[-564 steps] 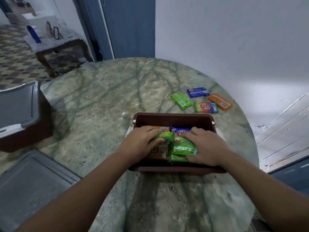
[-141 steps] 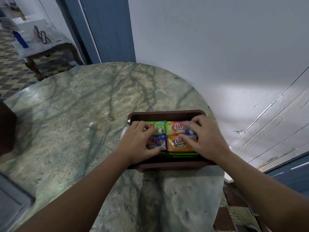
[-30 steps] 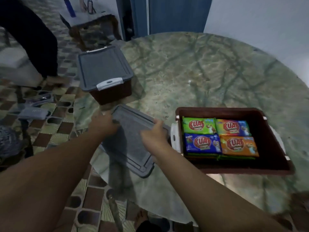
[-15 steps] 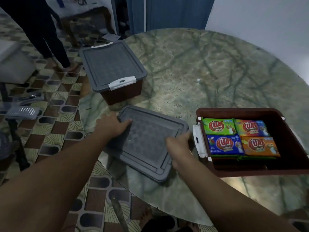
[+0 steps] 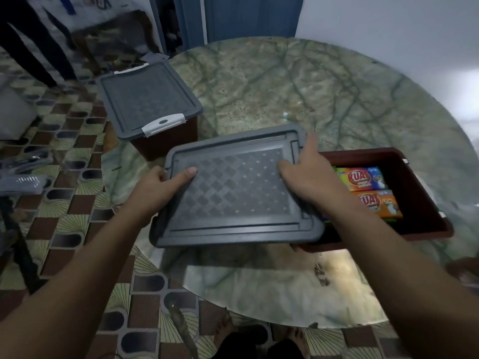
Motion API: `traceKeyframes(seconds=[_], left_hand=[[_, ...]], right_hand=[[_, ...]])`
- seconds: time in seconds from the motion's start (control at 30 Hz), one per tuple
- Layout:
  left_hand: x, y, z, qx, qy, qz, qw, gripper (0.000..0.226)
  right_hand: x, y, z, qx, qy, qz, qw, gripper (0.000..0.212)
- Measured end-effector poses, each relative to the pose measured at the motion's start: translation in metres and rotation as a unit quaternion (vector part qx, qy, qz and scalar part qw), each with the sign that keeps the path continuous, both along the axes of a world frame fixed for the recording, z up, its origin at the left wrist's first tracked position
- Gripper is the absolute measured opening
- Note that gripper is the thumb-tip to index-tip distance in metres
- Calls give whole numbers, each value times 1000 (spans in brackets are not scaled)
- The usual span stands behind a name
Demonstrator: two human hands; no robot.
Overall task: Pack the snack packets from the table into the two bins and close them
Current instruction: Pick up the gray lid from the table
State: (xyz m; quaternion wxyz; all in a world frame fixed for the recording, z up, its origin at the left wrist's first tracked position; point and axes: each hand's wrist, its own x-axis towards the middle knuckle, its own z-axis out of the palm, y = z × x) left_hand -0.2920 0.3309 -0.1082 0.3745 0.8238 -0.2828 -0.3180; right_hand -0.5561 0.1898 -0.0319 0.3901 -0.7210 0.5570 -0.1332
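Both hands grip grey lid: left hand pinches its left edge, right hand curls over its right end. Lid partly covers open brown bin at tabletop's right edge; snack packets inside. Closed bin at left edge.

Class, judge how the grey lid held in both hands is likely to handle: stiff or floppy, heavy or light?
The grey lid probably is stiff: gripped only at its ends by the left hand and right hand, it shows no sag. Likely light, being thin. Its textured top may resist slipping.

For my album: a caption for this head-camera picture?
Both hands, left and right, carry the grey lid toward the open packed bin.
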Motion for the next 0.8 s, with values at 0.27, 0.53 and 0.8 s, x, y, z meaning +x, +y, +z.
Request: traceKeyframes(seconds=[0.27, 0.53, 0.8], left_hand=[[-88, -47, 26, -30, -42, -84, 995, 68], [-180, -79, 31, -4, -85, -105, 991, 45], [-208, -88, 29, 26, -177, -68, 982, 50]], right_hand=[[-107, -49, -15, -26, 121, -63, 990, 82], [-181, -84, -36, -96, 204, -88, 970, 72], [-197, -99, -45, -115, 204, -75, 969, 70]])
